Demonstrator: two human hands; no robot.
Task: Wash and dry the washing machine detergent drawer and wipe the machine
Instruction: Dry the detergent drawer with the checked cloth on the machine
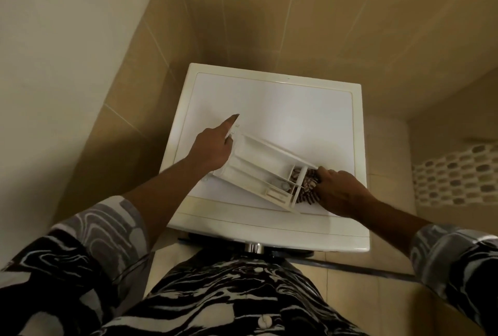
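Detergent drawer (265, 171) lay diagonally on the white top of the washing machine (283, 103), compartments facing up. Left hand (213, 148) held the drawer's far-left end, with the index finger straight along the edge and the other fingers curled against the drawer. Right hand (341, 187) was at the near-right end, fingers bunched tight round a striped cloth (310, 190) pressed into the end compartments. Machine stood in a corner of beige tiled wall (269, 12).

No text, label, brand or number can be read anywhere; the washing machine (269, 103) top shows none.
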